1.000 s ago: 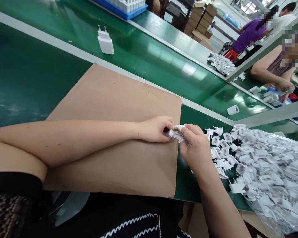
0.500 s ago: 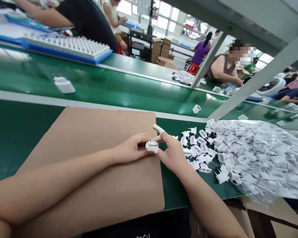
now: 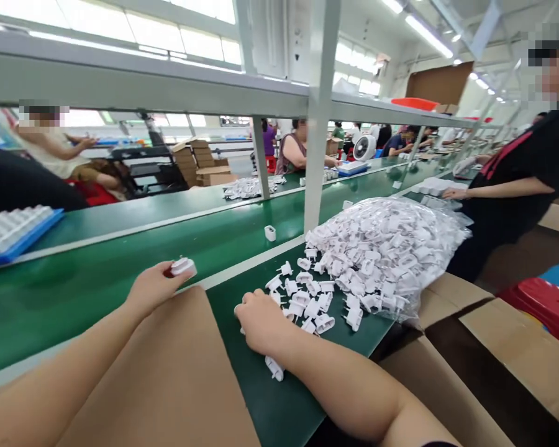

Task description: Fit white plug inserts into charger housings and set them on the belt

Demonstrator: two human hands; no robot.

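Plug piece [image 3: 183, 267]: small, white, with a dark red spot at its near end; pinched at the fingertips of the left hand [image 3: 151, 288] and held over the far edge of the cardboard, just short of the belt.
Cardboard sheet [image 3: 168, 372]: brown, flat on the green worktop [image 3: 279, 410], under the left forearm.
Stray piece [image 3: 274, 368]: white, lying on the worktop just under the right wrist.
Right hand [image 3: 259, 321]: knuckles up, fingers curled down onto the worktop beside the cardboard; from here I cannot tell whether its grip closes on anything.
Loose pieces [image 3: 307, 298]: white plug parts scattered just beyond the right hand's fingers, some touching one another.
Left grip: thumb and fingers pressed together on the plug piece.
Bag [image 3: 391, 248]: clear plastic, heaped with the same white parts, spilling its mouth toward the loose pieces.
Belt [image 3: 97, 279]: long green strip behind the worktop; one small white housing [image 3: 270, 233] sits alone on it.
Blue tray [image 3: 13, 233]: far left, past the belt, filled with white parts.
Person in black [image 3: 517, 180]: stands at the right, near the bag.
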